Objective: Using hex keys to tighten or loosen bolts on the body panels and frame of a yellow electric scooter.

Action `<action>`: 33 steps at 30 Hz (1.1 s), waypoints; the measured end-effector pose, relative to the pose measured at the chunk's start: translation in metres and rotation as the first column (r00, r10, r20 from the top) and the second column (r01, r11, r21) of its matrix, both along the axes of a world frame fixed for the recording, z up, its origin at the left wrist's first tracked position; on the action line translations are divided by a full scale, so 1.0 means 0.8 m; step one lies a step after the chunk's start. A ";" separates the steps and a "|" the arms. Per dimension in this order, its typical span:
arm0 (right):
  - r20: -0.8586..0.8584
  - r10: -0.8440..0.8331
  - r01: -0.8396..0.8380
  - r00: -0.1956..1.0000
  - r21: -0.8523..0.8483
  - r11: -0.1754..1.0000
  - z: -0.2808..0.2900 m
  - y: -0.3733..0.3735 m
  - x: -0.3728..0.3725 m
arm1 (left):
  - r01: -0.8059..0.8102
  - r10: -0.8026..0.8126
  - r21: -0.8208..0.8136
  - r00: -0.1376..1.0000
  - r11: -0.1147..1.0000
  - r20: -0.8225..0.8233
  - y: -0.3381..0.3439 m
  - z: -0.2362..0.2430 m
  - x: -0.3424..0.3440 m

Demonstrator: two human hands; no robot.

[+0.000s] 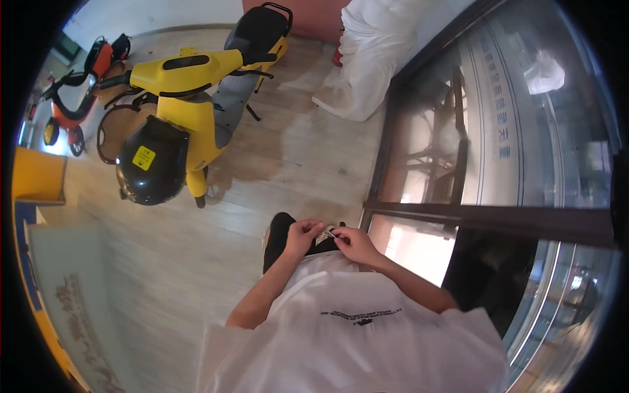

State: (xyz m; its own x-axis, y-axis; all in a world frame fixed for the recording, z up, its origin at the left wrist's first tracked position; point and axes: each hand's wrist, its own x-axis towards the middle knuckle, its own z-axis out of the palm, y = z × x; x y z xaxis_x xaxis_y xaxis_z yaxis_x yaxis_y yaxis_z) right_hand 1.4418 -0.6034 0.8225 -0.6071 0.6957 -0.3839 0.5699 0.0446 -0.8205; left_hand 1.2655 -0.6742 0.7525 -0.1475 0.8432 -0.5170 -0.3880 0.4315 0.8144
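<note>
Head view: note small, thin, whitish item (pixel 332 234) pinched in the right hand (pixel 356 245), just beside the left hand (pixel 303 237), narrow-fingered but with any grip too small to tell, above black trousers (pixel 279 243), presumably held low and close for steady control.

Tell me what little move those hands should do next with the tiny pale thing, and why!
Maybe steady the small pale thing gently with the left hand. The right hand seems to pinch it, and the left is close beside it, so it could help. The thing looks thin and tiny, too small for me to tell what it is.
</note>
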 end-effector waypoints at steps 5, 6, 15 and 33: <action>0.108 0.372 -0.373 0.922 -0.014 0.928 -0.013 0.122 -0.057 | -0.402 0.427 -0.148 0.872 0.904 0.238 0.050 -0.018 -0.003; 0.078 0.379 -0.380 0.922 -0.004 0.925 -0.021 0.140 -0.072 | -0.465 0.487 -0.144 0.839 0.873 0.242 0.064 -0.026 -0.012; 0.094 0.432 -0.436 0.897 0.017 0.900 -0.111 0.293 -0.187 | -0.497 0.524 -0.286 0.852 0.819 0.021 0.219 -0.089 -0.118; 0.574 -0.137 -0.022 0.807 0.261 0.965 -0.821 0.736 -0.211 | -0.495 0.568 -0.487 0.823 0.719 0.003 0.415 -0.500 -0.220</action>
State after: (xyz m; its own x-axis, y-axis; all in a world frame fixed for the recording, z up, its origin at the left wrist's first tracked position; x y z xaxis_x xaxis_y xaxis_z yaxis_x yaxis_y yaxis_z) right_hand 1.2730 -0.0150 0.1657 -0.2793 0.8403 -0.4646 0.9429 0.1486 -0.2980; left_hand 1.0898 -0.3424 0.3524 -0.3948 0.3161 -0.8627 -0.7599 0.4154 0.5000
